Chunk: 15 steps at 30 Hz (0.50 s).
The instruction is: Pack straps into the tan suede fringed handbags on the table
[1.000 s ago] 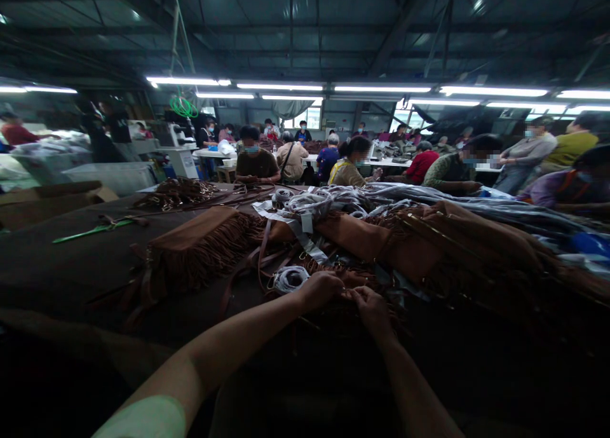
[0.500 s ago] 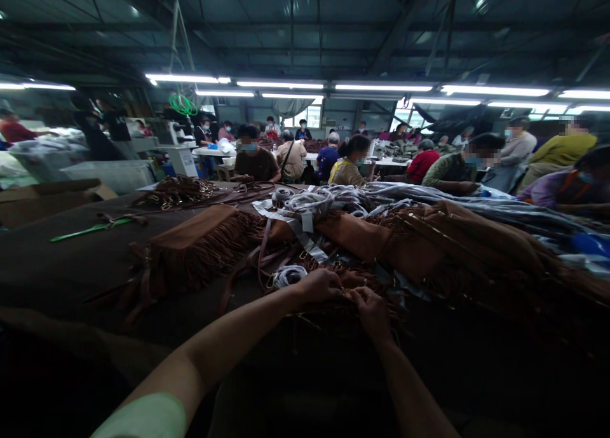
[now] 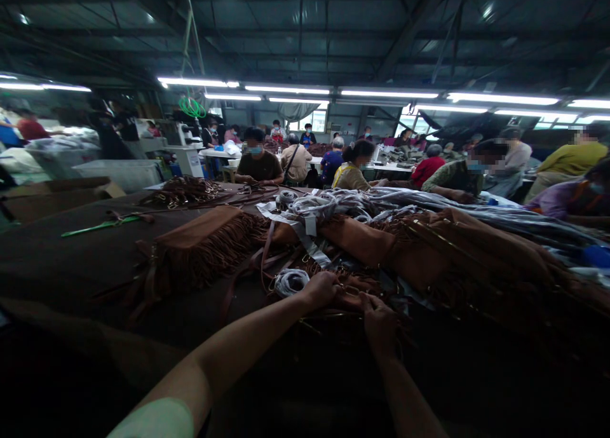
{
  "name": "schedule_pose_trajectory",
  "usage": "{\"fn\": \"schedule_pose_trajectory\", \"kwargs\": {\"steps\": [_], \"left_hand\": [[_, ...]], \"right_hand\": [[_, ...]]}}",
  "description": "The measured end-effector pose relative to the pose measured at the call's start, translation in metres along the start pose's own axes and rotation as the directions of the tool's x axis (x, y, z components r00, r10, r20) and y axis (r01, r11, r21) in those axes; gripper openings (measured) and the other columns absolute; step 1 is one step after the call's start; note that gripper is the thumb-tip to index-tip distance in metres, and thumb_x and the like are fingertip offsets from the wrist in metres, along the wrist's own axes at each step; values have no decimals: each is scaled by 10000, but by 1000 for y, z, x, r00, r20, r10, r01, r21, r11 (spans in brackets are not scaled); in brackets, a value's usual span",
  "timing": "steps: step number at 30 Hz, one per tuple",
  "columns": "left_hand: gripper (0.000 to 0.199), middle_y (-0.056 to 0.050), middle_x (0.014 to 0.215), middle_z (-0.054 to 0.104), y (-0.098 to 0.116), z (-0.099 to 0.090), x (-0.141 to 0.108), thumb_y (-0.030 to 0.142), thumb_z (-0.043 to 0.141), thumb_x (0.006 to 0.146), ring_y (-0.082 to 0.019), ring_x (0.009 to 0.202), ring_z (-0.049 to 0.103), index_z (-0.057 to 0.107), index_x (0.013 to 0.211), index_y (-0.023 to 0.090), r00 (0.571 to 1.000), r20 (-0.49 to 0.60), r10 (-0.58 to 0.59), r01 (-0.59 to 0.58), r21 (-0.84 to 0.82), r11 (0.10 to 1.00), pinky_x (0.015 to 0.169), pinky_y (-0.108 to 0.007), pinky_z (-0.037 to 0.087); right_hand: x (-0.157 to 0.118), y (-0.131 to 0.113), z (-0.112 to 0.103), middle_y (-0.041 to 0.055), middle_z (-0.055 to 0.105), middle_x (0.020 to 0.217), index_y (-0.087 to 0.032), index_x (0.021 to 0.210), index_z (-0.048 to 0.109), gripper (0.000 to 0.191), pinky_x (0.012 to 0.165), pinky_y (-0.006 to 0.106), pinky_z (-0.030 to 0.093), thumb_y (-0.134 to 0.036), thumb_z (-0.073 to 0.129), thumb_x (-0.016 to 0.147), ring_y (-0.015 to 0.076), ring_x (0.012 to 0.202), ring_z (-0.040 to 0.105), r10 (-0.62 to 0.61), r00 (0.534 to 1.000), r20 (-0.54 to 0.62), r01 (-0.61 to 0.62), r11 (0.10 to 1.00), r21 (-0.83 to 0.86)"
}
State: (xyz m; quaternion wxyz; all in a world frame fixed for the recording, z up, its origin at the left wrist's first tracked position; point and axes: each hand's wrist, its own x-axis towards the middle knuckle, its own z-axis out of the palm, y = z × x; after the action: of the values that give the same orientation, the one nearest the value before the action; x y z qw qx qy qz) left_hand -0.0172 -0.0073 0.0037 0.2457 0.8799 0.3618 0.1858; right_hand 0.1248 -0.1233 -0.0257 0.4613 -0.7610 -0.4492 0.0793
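On the dark table, left hand and right hand pinch brown fringe; white tag illegible.

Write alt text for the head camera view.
A person's left hand and right hand reach into a heap of brown suede fringed pieces on a long dark table, beside a coil of white cord. A masked co-worker in a dark T-shirt sits at a farther table.
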Motion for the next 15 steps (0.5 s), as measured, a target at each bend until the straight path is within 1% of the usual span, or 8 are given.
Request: {"fn": "schedule_pose_trajectory", "kwargs": {"steps": [3, 5, 8, 11, 15], "left_hand": [[247, -70, 900, 710, 3, 1, -1, 237, 524, 791, -185, 821, 635, 717, 926, 161, 1000, -21, 17, -18, -45, 999, 737, -264, 458], [253, -74, 910, 710, 7, 3, -2, 220, 522, 781, -188, 836, 636, 713, 933, 155, 1000, -22, 22, -23, -66, 998, 748, -264, 462], [260, -73, 921, 710, 15, 7, -4, 210, 534, 761, -194, 861, 637, 708, 945, 151, 999, -23, 37, -39, -78, 996, 777, -270, 466], [265, -56, 941, 706, 24, 10, -6, 198, 533, 761, -184, 881, 635, 701, 963, 160, 997, -14, 80, -81, -94, 992, 804, -260, 465], [261, -54, 1003, 689, 33, 13, -9, 202, 537, 785, -182, 950, 617, 688, 995, 168, 989, -36, 146, -148, -94, 984, 861, -256, 448]], "right_hand": [[-2, -2, -2, 85, 706, 771, -191, 810, 690, 462, 616, 284, 374, -564, 421, 841, 225, 692, 613, -37, 996, 84, 40, 999, -32], [-4, -3, -4, 60, 700, 771, -207, 798, 669, 425, 612, 269, 359, -535, 405, 859, 204, 684, 604, -86, 985, 149, 91, 996, -26], [-6, -4, -8, 35, 690, 797, -223, 815, 641, 393, 632, 254, 355, -471, 348, 898, 186, 721, 603, -145, 965, 219, 146, 989, 10], [-3, -3, -10, 28, 671, 745, -219, 763, 616, 382, 615, 247, 340, -438, 336, 901, 170, 692, 584, -170, 946, 278, 169, 985, 24], [4, -3, -10, 36, 651, 699, -204, 659, 569, 371, 580, 251, 308, -399, 348, 883, 150, 633, 540, -169, 935, 311, 182, 983, -12]]}}
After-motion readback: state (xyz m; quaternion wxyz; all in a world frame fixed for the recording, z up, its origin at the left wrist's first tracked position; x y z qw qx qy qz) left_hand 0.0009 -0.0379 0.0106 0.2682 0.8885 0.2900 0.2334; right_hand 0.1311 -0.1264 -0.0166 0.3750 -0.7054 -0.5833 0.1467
